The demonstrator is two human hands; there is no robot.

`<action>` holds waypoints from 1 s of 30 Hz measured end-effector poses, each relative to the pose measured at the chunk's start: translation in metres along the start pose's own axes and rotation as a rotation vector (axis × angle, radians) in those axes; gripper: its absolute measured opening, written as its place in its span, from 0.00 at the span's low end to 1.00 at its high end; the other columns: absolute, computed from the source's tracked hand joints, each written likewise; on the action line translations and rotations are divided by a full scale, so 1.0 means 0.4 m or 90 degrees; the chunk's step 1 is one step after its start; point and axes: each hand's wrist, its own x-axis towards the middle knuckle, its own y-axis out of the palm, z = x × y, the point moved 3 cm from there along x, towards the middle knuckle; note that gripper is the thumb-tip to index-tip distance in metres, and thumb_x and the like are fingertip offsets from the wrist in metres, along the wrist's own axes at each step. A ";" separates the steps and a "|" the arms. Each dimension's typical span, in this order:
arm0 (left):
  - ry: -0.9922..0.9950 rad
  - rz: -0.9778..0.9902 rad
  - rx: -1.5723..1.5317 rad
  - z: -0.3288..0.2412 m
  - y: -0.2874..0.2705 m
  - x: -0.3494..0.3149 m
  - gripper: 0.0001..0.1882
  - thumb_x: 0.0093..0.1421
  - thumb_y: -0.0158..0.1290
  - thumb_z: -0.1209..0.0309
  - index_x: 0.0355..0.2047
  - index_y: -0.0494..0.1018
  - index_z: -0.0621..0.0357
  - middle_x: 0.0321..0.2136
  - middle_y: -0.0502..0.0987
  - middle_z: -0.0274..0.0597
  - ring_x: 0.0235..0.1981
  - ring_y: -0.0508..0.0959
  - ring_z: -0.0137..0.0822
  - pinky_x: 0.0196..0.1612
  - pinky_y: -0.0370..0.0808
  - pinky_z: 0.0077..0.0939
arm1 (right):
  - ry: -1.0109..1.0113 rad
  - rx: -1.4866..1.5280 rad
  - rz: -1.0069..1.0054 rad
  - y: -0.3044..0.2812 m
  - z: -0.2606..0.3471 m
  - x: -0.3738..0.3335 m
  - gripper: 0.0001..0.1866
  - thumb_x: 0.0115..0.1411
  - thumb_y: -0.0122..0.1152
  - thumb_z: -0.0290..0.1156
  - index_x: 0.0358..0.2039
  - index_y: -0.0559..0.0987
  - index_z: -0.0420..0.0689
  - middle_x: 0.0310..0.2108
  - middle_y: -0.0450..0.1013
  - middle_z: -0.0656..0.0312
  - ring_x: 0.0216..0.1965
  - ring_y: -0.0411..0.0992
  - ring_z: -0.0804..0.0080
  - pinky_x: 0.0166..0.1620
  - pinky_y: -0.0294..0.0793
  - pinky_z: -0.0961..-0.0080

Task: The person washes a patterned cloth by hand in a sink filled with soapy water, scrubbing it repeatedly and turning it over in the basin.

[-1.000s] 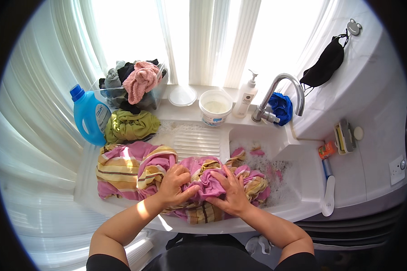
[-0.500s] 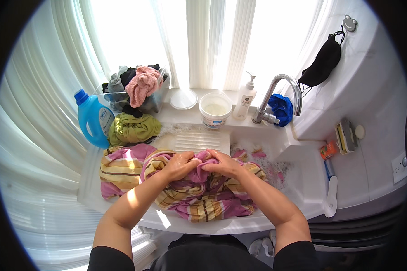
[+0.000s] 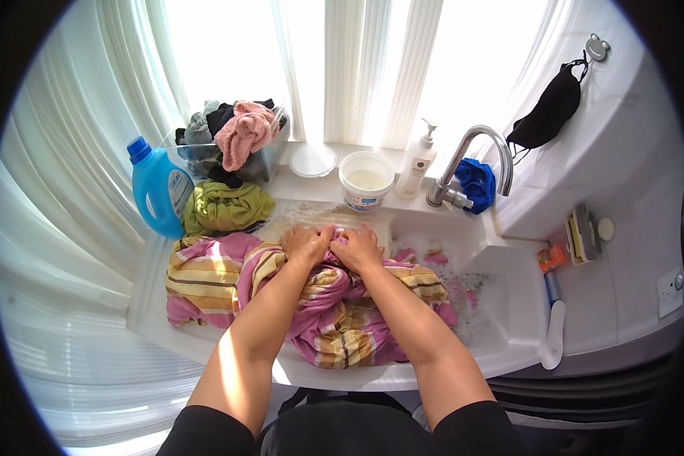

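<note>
White sink [image 3: 526, 334] edges surround your striped cloth [image 3: 325, 304], heaped across the middle and left, near the front rim [image 3: 444, 378]. Suds [image 3: 470, 292] leave room rightward; your left hand [image 3: 308, 245] and right hand [image 3: 359, 248], fingers curled in, grip its far side.

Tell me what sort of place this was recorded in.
Probably a home laundry spot: striped cloth lies bunched across a wide white sink, with a blue handled bottle and more heaped clothes toward its left end.
</note>
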 end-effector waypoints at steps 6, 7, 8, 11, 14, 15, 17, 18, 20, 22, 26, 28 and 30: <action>0.442 -0.063 -0.410 -0.024 -0.171 -0.302 0.14 0.59 0.55 0.58 0.30 0.78 0.56 0.29 0.75 0.46 0.35 0.74 0.49 0.41 0.68 0.40 | -0.502 0.276 0.100 -0.204 -0.041 -0.215 0.27 0.42 0.70 0.49 0.38 0.75 0.44 0.46 0.69 0.54 0.48 0.67 0.55 0.50 0.65 0.58; 0.491 -0.098 -0.420 -0.046 -0.186 -0.345 0.11 0.59 0.55 0.63 0.27 0.76 0.57 0.28 0.74 0.44 0.33 0.73 0.48 0.40 0.67 0.40 | -0.512 0.234 0.082 -0.222 -0.040 -0.268 0.28 0.40 0.70 0.48 0.38 0.75 0.45 0.45 0.69 0.55 0.48 0.67 0.55 0.49 0.64 0.55; 0.496 -0.168 -0.372 -0.065 -0.177 -0.372 0.09 0.58 0.55 0.66 0.24 0.74 0.57 0.27 0.73 0.44 0.31 0.72 0.47 0.38 0.66 0.40 | -0.537 0.191 0.028 -0.205 -0.041 -0.301 0.28 0.39 0.70 0.48 0.39 0.75 0.46 0.41 0.69 0.55 0.45 0.68 0.55 0.49 0.64 0.55; 0.426 -0.158 -0.272 -0.066 -0.085 -0.302 0.10 0.58 0.52 0.67 0.22 0.73 0.57 0.27 0.74 0.46 0.30 0.72 0.50 0.38 0.67 0.43 | -0.462 0.186 -0.092 -0.095 -0.060 -0.259 0.28 0.42 0.67 0.47 0.40 0.74 0.44 0.38 0.69 0.53 0.40 0.69 0.52 0.45 0.66 0.56; 0.286 -0.187 -0.216 0.005 0.092 -0.077 0.12 0.59 0.49 0.65 0.24 0.75 0.57 0.29 0.76 0.49 0.33 0.74 0.52 0.40 0.69 0.47 | -0.236 0.201 0.005 0.010 -0.057 -0.076 0.27 0.46 0.62 0.44 0.45 0.74 0.42 0.42 0.71 0.49 0.45 0.70 0.47 0.49 0.68 0.52; 0.231 -0.258 -0.206 -0.024 0.055 -0.041 0.13 0.60 0.48 0.63 0.25 0.76 0.58 0.30 0.77 0.50 0.33 0.75 0.53 0.41 0.69 0.49 | -0.180 0.160 -0.079 0.026 -0.060 -0.027 0.27 0.48 0.59 0.45 0.46 0.74 0.42 0.46 0.70 0.48 0.47 0.69 0.47 0.50 0.68 0.53; 0.149 -0.313 -0.120 -0.054 0.028 -0.027 0.17 0.62 0.45 0.59 0.26 0.77 0.58 0.32 0.78 0.53 0.35 0.76 0.55 0.42 0.70 0.52 | -0.076 0.057 -0.140 0.042 -0.057 0.007 0.25 0.52 0.56 0.46 0.45 0.75 0.42 0.49 0.70 0.46 0.48 0.70 0.46 0.51 0.69 0.55; 0.116 -0.292 -0.044 -0.049 0.042 -0.019 0.19 0.62 0.44 0.57 0.27 0.77 0.58 0.33 0.78 0.54 0.35 0.76 0.56 0.42 0.70 0.53 | -0.028 -0.005 -0.108 0.045 -0.044 0.009 0.24 0.53 0.54 0.46 0.44 0.76 0.42 0.48 0.72 0.45 0.47 0.71 0.46 0.50 0.70 0.55; 0.176 -0.092 -0.077 -0.017 0.065 -0.015 0.25 0.63 0.41 0.52 0.28 0.77 0.60 0.34 0.79 0.56 0.37 0.77 0.57 0.43 0.70 0.53 | -0.029 0.020 0.118 0.035 -0.043 0.009 0.24 0.54 0.53 0.49 0.39 0.78 0.41 0.44 0.75 0.44 0.43 0.72 0.45 0.47 0.72 0.55; 0.265 0.166 -0.297 0.014 0.012 -0.097 0.26 0.64 0.42 0.50 0.30 0.76 0.62 0.32 0.78 0.57 0.36 0.76 0.57 0.42 0.70 0.51 | -0.167 0.125 0.332 -0.070 -0.026 -0.061 0.24 0.52 0.57 0.51 0.31 0.80 0.39 0.26 0.77 0.46 0.32 0.73 0.41 0.42 0.72 0.51; 0.502 -0.140 -0.353 -0.059 -0.183 -0.389 0.13 0.54 0.58 0.62 0.29 0.75 0.59 0.34 0.75 0.44 0.38 0.73 0.48 0.44 0.67 0.43 | -0.539 0.161 -0.060 -0.204 -0.051 -0.325 0.38 0.43 0.69 0.50 0.52 0.69 0.45 0.47 0.67 0.54 0.47 0.68 0.53 0.49 0.64 0.57; 0.580 -0.209 -0.315 -0.063 -0.154 -0.413 0.12 0.54 0.57 0.63 0.27 0.73 0.59 0.32 0.74 0.44 0.35 0.72 0.47 0.42 0.66 0.42 | -0.558 0.140 -0.158 -0.144 -0.077 -0.375 0.35 0.43 0.67 0.52 0.47 0.71 0.44 0.47 0.68 0.52 0.45 0.68 0.53 0.46 0.64 0.59; 0.447 -0.236 -0.299 -0.059 -0.080 -0.321 0.12 0.56 0.54 0.65 0.20 0.69 0.57 0.26 0.71 0.46 0.30 0.70 0.49 0.37 0.65 0.44 | -0.507 0.075 -0.174 -0.060 -0.087 -0.287 0.32 0.43 0.66 0.50 0.44 0.72 0.43 0.41 0.69 0.54 0.41 0.69 0.55 0.42 0.64 0.60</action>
